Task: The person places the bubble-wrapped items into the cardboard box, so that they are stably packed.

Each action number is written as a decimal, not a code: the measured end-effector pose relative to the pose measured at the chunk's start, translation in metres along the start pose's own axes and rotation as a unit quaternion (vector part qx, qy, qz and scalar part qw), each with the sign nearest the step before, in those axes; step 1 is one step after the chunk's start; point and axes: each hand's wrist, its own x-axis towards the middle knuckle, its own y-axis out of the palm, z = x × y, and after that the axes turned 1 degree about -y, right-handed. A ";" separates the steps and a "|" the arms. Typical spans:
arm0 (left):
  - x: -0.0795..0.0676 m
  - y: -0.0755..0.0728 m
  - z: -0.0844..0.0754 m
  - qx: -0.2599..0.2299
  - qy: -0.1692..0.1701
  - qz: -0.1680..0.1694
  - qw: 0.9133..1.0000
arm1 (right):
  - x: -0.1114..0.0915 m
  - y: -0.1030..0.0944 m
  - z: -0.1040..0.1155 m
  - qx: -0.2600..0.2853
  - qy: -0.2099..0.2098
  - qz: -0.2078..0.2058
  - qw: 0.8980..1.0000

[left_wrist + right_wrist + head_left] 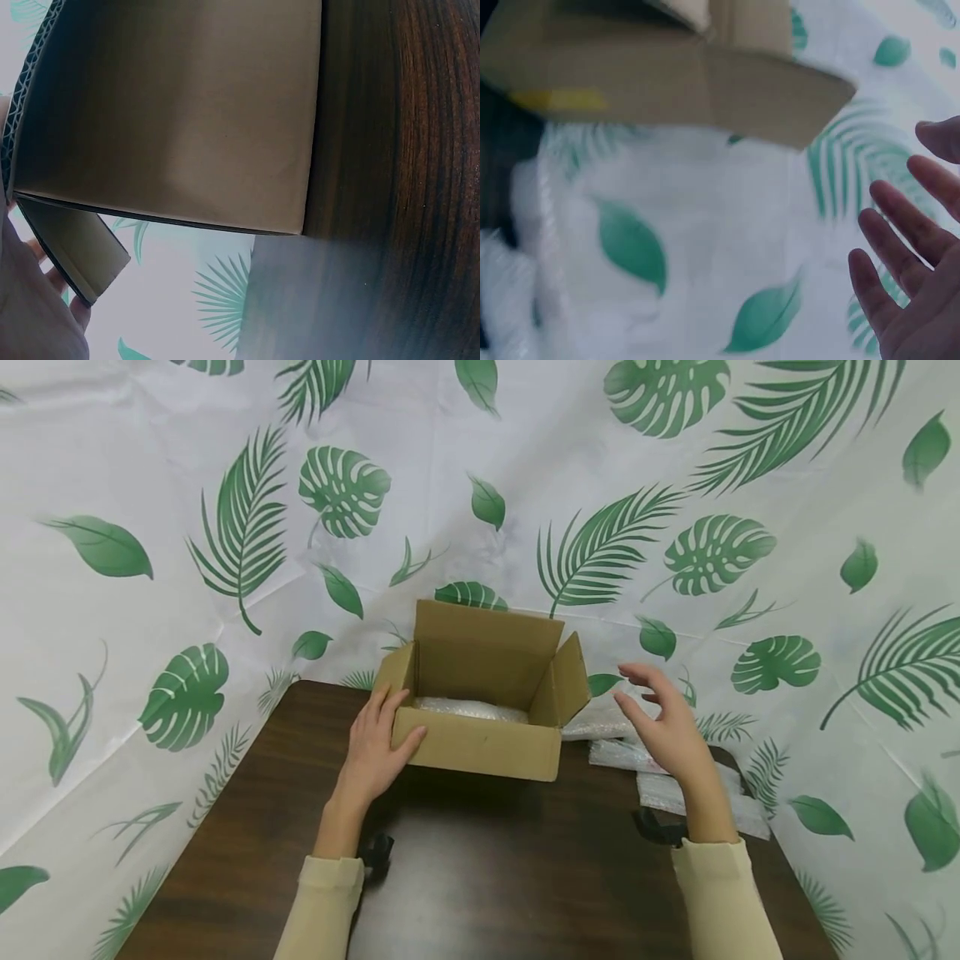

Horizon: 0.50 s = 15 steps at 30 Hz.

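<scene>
An open cardboard box stands on the dark table with its flaps raised or folded outward. Inside it, a bubble-wrapped item shows through the top. My left hand grips the box at its front left corner, thumb over the front flap and fingers along the left side flap. Off to the right, my right hand hangs in the air with parted, slightly bent fingers and holds nothing. It is apart from the box's right flap and above several bubble-wrapped packs.
The bubble-wrapped packs lie in a loose row along the table's right back edge. Behind the brown wooden table hangs a white cloth printed with green leaves. Black straps sit at both wrists.
</scene>
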 end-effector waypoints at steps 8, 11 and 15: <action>0.000 0.004 0.003 -0.010 0.009 -0.008 1.000 | -0.043 -0.005 -0.043 -0.023 0.067 -0.023 0.997; 0.000 0.005 0.004 -0.019 0.010 -0.012 1.000 | -0.061 -0.003 -0.061 -0.038 0.097 -0.011 0.995; 0.001 0.007 0.004 -0.024 0.013 -0.016 0.999 | -0.083 -0.002 -0.090 -0.070 0.126 0.028 0.989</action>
